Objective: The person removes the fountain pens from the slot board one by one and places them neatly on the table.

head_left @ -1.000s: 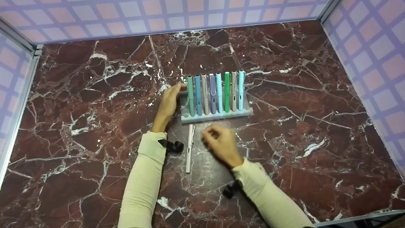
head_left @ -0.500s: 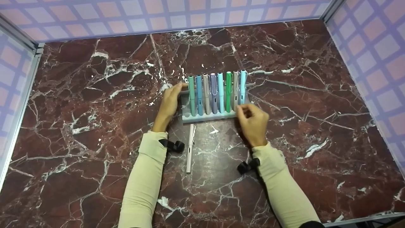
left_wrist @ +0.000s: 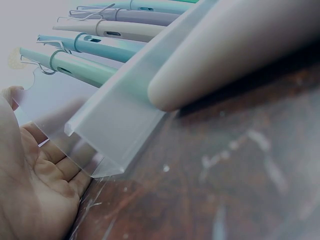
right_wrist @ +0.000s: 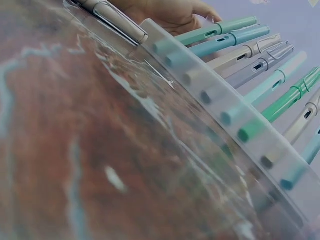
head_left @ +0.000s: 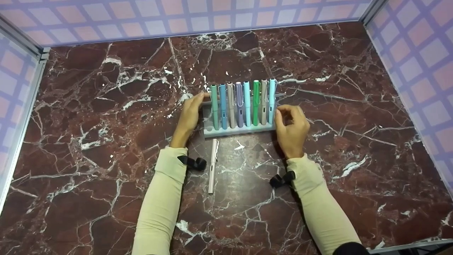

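A clear pen stand [head_left: 230, 132] holds a row of capped pens leaning back, in greens, blues, purple and beige. My left hand [head_left: 188, 115] holds its left end; in the left wrist view the fingers [left_wrist: 60, 162] show through the clear panel [left_wrist: 117, 135]. At the right end, my right hand [head_left: 293, 129] grips the stand's side with thumb and fingers bent, beside the light blue pen [head_left: 271, 101]. The right wrist view does not show this hand. A pale pink pen [head_left: 212, 166] lies on the table in front of the stand, its clip to the right.
The leftmost slot [head_left: 207, 129] of the stand has no pen in it. The table [head_left: 106, 141] is dark red with marble veins. Checked panels [head_left: 198, 17] wall in the back and both sides.
My right hand has moved right and away from me, from in front of the stand to its right end. The left hand, stand and lying pen stay in place.
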